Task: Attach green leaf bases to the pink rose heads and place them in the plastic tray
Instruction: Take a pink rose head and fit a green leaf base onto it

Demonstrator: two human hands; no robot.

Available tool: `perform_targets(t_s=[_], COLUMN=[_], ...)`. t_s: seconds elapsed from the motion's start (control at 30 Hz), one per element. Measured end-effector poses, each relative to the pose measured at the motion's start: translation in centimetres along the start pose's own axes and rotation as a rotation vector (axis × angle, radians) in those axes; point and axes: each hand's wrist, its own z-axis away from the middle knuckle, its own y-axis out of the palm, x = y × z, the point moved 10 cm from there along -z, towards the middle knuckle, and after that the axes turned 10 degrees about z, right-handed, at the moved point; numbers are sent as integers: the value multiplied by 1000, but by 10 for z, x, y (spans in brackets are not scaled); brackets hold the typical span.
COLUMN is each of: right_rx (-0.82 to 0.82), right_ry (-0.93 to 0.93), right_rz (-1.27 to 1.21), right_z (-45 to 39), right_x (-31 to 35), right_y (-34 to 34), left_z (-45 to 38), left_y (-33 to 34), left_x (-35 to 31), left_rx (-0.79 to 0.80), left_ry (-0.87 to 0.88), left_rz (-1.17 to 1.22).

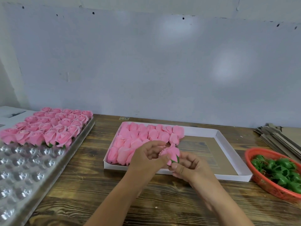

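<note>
- At a dark wooden table (78, 190), my two hands meet over the near edge of a shallow white cardboard box (231, 176), working one pink rose head (171, 152) between them.
- My left hand (146, 158) curls its fingers around the petals of that rose head, holding it from the left side.
- My right hand (187, 167) pinches a green leaf base (175, 159) against the bottom of the same rose, thumb on the green; the leaf base touches the flower, though I cannot tell whether it is fully seated.
- The white cardboard box holds loose pink rose heads (138, 141), lying on their sides and packed into its left half; its right half shows bare brown board.
- To my right, a red mesh basket (267, 186) sits just beside the box, holding a heap of green leaf bases (280, 172).
- To my left, a clear plastic tray (24, 170) with rows of round cups lies on the table; its far rows are filled with finished roses (48, 126) standing upright, green showing under the nearest ones, while the near cups hold nothing.
- Flattened cardboard sheets (280, 136) are stacked at the far right edge of the table, behind the basket.
- A pale grey wall (146, 62) runs behind the whole table.
</note>
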Motion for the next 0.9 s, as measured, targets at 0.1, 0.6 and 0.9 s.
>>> perform_targets(t_s=[0.1,0.6,0.9], right_rx=[-10,-233,369], right_ry=[-41,-222,114], right_rz=[-59,200,-346], right_z=[1,2,9], right_x=[2,2,-5], right_y=[5,6,33], left_z=[0,8,15], left_y=[1,31,38], left_x=[1,15,8], left_rx=[-16,69,260], left_ry=[28,82,-66], left_rz=[-25,15,114])
